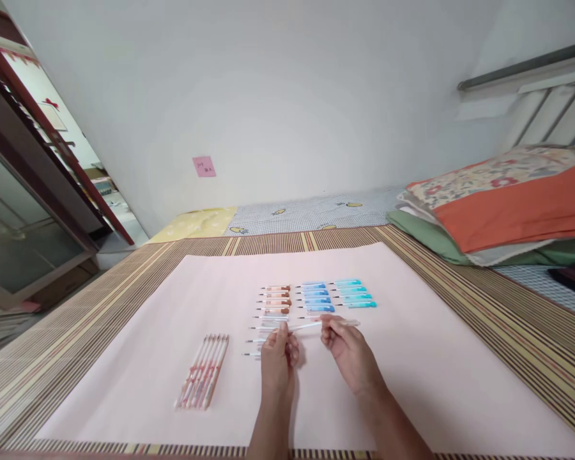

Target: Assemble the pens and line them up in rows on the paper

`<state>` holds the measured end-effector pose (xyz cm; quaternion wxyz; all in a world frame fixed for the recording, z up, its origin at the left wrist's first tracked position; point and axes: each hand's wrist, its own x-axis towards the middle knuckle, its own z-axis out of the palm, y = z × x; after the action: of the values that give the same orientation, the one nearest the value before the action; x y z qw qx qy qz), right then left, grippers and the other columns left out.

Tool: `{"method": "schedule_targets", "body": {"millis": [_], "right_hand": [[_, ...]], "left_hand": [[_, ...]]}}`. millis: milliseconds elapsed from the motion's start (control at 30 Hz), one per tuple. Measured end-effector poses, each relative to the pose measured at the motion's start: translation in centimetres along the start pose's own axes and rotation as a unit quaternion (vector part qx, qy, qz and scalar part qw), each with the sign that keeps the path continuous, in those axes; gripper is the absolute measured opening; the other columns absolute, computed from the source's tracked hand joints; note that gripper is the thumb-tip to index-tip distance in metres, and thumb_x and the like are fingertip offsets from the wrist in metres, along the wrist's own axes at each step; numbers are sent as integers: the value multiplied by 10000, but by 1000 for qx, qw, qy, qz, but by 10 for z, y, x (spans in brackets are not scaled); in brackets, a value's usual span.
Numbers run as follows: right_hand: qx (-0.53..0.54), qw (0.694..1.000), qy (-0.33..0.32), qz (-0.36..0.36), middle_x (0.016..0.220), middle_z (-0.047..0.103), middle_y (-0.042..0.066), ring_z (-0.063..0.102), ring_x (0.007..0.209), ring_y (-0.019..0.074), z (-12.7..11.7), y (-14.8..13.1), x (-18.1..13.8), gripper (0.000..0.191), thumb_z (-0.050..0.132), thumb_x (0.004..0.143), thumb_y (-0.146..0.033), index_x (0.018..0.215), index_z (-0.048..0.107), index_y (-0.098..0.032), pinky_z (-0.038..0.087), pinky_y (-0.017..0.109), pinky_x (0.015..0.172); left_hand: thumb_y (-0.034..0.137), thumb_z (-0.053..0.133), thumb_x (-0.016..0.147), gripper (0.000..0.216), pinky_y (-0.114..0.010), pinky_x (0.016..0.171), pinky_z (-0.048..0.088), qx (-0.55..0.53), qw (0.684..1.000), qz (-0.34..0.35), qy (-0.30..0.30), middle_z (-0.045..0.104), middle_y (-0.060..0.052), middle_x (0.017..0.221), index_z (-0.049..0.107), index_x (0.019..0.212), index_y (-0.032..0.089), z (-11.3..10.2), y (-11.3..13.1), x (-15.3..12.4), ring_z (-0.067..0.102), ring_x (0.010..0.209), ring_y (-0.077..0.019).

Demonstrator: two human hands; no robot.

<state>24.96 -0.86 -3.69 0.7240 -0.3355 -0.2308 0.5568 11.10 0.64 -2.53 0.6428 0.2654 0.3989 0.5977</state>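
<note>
Brown-capped pens (275, 298), blue-capped pens (316, 296) and teal-capped pens (353, 294) lie on pale pink paper (412, 358) over a striped mat (517, 319).

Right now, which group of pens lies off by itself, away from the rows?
The bundle of pink patterned pens, lying lengthwise left of the left hand; the brown, blue and teal ones sit crosswise in neat columns.

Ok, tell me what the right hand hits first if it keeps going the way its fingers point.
The right hand points up-left, away from the person. Likely first: the dark blue pens just beyond the clear pen it pinches, though depth is hard to judge.
</note>
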Motion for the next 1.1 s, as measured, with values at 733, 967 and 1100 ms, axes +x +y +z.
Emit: {"method": "schedule_targets", "body": {"millis": [733,967,1100], "right_hand": [[-30,991,-59,119,634,559,-9,446,585,112,42,45,-37,364,882,647,-480,739,717,-169,363,262,578],[-249,964,-76,52,500,511,-51,423,477,111,42,57,-40,353,813,709,-490,667,615,-200,323,255,489],[-359,925,-119,-40,805,719,42,625,774,206,37,32,-37,226,794,764,-415,792,724,-201,474,299,700]], "left_hand": [[405,830,790,318,-190,531,498,-226,973,-41,6,636,-22,701,671,753,133,-7,16,4,573,568,-87],[434,852,756,473,-182,388,272,-207,978,-3,-37,357,91,473,485,608,175,-14,30,2,260,388,-26],[420,879,720,471,-180,376,210,-172,985,-2,-32,380,98,491,479,658,178,-15,32,2,239,383,-19]]}}
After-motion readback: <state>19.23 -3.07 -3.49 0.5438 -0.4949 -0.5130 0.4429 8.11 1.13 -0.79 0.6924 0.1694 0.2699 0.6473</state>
